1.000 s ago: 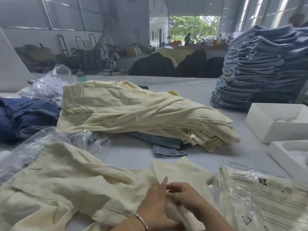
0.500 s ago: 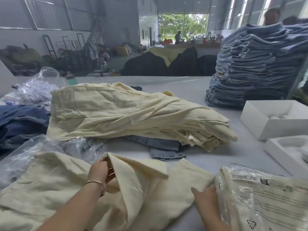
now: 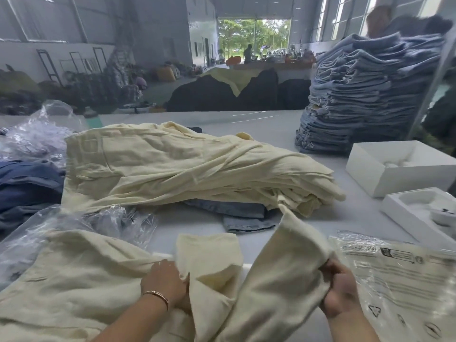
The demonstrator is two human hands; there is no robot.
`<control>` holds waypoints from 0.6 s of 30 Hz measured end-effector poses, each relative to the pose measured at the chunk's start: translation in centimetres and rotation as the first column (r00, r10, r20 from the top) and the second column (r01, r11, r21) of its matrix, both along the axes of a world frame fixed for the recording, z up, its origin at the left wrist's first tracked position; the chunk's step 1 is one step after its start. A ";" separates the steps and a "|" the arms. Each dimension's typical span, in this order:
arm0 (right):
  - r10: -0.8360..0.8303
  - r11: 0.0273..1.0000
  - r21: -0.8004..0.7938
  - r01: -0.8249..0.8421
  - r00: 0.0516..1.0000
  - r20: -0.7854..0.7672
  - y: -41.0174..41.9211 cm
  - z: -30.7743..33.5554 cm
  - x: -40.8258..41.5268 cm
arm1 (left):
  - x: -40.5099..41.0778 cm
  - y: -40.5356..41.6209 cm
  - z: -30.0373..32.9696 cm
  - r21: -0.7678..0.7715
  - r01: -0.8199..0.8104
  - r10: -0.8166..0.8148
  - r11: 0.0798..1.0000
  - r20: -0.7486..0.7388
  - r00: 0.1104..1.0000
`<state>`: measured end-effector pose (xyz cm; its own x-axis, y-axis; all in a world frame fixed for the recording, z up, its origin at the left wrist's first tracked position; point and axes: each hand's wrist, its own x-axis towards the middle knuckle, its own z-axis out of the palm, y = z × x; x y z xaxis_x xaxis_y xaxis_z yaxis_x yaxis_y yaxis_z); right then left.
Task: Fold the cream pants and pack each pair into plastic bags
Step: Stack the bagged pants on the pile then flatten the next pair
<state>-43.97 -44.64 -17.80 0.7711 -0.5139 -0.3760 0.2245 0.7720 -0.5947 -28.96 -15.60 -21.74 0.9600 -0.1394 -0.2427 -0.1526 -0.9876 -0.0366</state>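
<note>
Just in front of the heaped cream pants (image 3: pixel 197 166), one pair (image 3: pixel 81 285) is being folded — a leg (image 3: pixel 283 275) is gripped by the right hand (image 3: pixel 341 290), the cloth pinned by the left hand (image 3: pixel 164 283). Next, the leg probably needs laying across; bagging is still undone — the printed plastic bag (image 3: pixel 399 275) waits right of it.

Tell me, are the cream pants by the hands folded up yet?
Not yet. The cream pants lie spread; the right hand holds one leg up.
</note>
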 end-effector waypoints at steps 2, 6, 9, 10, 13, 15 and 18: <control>-0.137 0.988 -0.064 0.143 0.986 0.098 -1.7 1.6 -2.8 | 0.3 -0.6 0.6 -0.110 -0.003 0.007 0.994 0.034 0.999; -0.324 0.937 -0.104 0.333 0.942 0.092 -5.2 2.4 -7.5 | 0.6 -3.5 3.6 -0.607 -0.082 0.059 0.790 -0.058 0.997; -0.344 0.921 -0.276 0.275 0.907 -0.245 -6.1 1.8 -9.6 | -0.6 -7.9 4.0 -0.480 -0.061 -0.053 0.875 -0.220 0.974; -0.374 0.900 -0.364 0.241 0.857 -0.356 -6.1 1.5 -10.0 | -1.4 -9.3 3.4 -0.309 -0.013 -0.048 0.951 -0.191 0.980; -0.414 0.876 -0.434 0.212 0.791 -0.450 -6.1 -0.2 -11.2 | -3.8 -12.0 2.2 0.043 0.237 -0.233 0.971 -0.088 0.969; -0.454 0.877 -0.371 0.305 0.779 -0.433 -6.6 -0.5 -12.2 | -4.8 -13.5 0.9 0.015 0.336 -0.335 0.942 -0.053 0.941; -0.357 0.931 -0.058 0.360 0.867 -0.348 -8.3 -0.3 -14.0 | -5.5 -14.7 -0.3 -0.162 0.180 -0.219 0.970 -0.272 0.937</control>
<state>-57.96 -52.90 -18.05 0.3538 -0.7255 -0.5904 0.2672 0.6833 -0.6795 -34.47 -30.25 -22.01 0.8020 -0.3707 -0.4685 -0.3318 -0.9285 0.1667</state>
